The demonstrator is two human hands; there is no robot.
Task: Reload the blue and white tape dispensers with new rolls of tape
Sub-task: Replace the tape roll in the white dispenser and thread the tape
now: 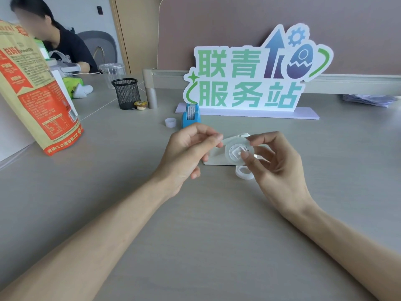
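Two hands are up over the grey table (195,235), and I take the green-lettered sign (249,83) at the back as my landmark. My right hand (275,168) pinches a clear tape roll (238,152) between thumb and fingers, well in front of the sign. My left hand (186,153) is curled beside it, thumb and forefinger pressed together at the roll's left edge; I cannot tell whether they grip the tape end. Under the roll, and partly hidden by it, lies the white dispenser (213,156) on the table. A second clear roll (244,173) lies just in front of that, nearer me. Just in front of the sign's left end stands the blue dispenser (190,115), upright, with a small white cap (170,122) beside it on the left. Further left of the sign sit a black mesh cup (126,93) and an orange snack bag (36,92).
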